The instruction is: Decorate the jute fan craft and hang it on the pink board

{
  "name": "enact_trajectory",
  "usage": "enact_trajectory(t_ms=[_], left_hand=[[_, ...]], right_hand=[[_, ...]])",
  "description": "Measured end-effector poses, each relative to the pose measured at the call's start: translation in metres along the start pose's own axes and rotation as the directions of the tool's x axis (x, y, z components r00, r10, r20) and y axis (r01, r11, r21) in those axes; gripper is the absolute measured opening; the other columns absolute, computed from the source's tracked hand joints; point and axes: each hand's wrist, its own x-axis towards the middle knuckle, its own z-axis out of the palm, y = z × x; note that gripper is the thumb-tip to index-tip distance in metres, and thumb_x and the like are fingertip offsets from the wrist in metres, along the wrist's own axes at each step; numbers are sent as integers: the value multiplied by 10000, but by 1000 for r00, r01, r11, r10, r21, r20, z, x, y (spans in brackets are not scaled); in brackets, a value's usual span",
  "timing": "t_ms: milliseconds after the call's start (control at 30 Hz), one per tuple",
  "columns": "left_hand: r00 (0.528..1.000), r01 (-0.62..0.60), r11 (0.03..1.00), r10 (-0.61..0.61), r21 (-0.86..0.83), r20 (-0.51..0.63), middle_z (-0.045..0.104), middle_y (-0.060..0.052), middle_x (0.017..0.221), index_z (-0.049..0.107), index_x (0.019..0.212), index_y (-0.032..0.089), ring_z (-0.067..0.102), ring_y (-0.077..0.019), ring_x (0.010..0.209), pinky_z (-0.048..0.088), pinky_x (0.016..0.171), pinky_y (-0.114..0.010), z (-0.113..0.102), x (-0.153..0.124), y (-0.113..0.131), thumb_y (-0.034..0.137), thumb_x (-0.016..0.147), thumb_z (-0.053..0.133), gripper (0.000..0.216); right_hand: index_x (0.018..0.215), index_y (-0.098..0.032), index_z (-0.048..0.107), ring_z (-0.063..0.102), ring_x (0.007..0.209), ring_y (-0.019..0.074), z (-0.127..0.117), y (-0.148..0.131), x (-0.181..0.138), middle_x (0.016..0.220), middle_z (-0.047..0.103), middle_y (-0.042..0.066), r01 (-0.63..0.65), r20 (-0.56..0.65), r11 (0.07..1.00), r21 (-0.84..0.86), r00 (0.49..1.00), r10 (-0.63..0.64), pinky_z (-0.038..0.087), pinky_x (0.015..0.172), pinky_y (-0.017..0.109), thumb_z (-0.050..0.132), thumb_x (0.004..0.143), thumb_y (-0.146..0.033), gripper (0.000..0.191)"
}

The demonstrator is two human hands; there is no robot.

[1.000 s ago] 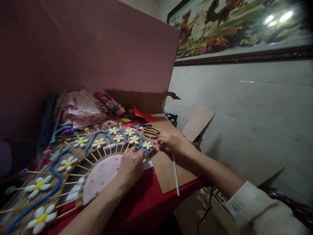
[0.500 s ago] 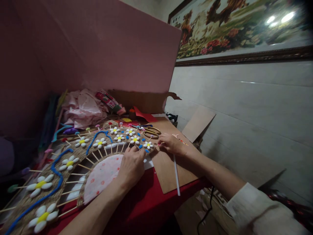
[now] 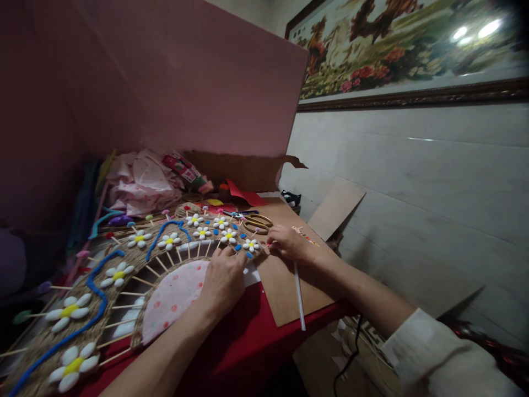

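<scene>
A large fan-shaped craft (image 3: 99,286) of woven twine lies on the red table, set with white-and-yellow flowers, blue pipe cleaner and thin wooden sticks. A pink dotted half-disc (image 3: 171,298) forms its centre. My left hand (image 3: 223,281) rests palm down on the fan's right end, fingers curled on the twine near the blue dots. My right hand (image 3: 289,242) is closed at the fan's tip, pinching something small I cannot make out. A white stick (image 3: 298,295) lies under my right wrist.
Gold-handled scissors (image 3: 256,223) lie just behind my right hand. A brown cardboard sheet (image 3: 285,286) covers the table's right edge. Crumpled pink paper (image 3: 140,184), red paper and scraps pile at the back. A pink board (image 3: 185,82) stands behind; a cable (image 3: 349,353) hangs below.
Almost nothing has changed: both hands stay at the fan's right end, with only a slight shift of the view.
</scene>
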Motion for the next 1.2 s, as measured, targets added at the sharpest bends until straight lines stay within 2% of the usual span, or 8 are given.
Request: enact_trajectory(t_ms=[667, 1200], left_hand=[[1000, 0, 1000, 0, 0, -7, 574, -69, 709, 590, 761, 180, 490, -200, 688, 349, 662, -313, 2, 0, 0, 72, 795, 420, 205], [999, -8, 1000, 8, 9, -36, 568, -68, 703, 591, 748, 182, 483, -200, 668, 344, 641, -311, 3, 0, -1, 68, 791, 416, 214]], right_hand=[[757, -132, 569, 486, 755, 152, -1, 0, 1, 778, 581, 58, 75, -4, 996, 52, 997, -75, 396, 669, 259, 596, 724, -31, 110], [758, -127, 570, 477, 766, 151, -2, 0, 2, 786, 576, 59, 78, 5, 996, 36, 997, -78, 389, 671, 258, 556, 730, -13, 118]])
